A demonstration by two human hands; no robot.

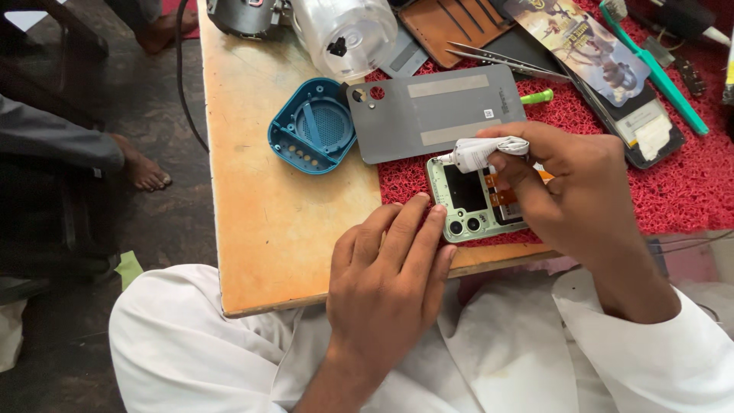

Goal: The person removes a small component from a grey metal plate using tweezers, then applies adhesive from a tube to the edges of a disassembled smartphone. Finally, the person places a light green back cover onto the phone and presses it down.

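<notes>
An opened pale green phone [475, 200] is seen lying on the red mat [673, 191] near the front edge of the wooden table [283, 222]. Its corner is pressed by the fingertips of the left hand [390, 283], which grips nothing. A crumpled white tube [483, 151] is pinched in the right hand [569, 191], its tip just above the phone. A grey back cover [436, 111] and a teal casing [313, 126] are noted behind.
</notes>
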